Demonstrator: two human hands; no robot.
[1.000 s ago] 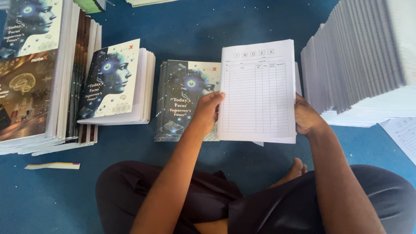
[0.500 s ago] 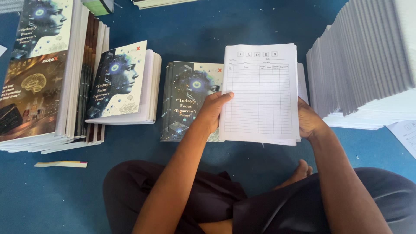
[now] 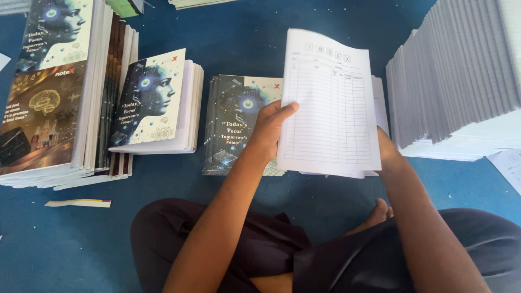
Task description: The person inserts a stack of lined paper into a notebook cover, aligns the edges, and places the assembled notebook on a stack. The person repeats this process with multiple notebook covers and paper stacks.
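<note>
white paper with a ruled table printed on it, the index sheet (image 3: 331,103), was held up over the blue floor (image 3: 244,38) at about twelve o'clock from the seated person's crossed legs. the left hand (image 3: 271,130) pinched its left edge, thumb on the printed face and the other fingers behind. the right hand (image 3: 386,153) was mostly hidden behind the sheet's lower right corner, so i could not tell how its fingers were set, though it met the sheet there. under the sheet lay a low pile of white pages (image 3: 380,97). at ten o'clock of the left hand lay a stack of dark covers (image 3: 239,125), farther at nine a thicker notebook (image 3: 157,103), and at three o'clock a tall white stack (image 3: 461,81).
</note>
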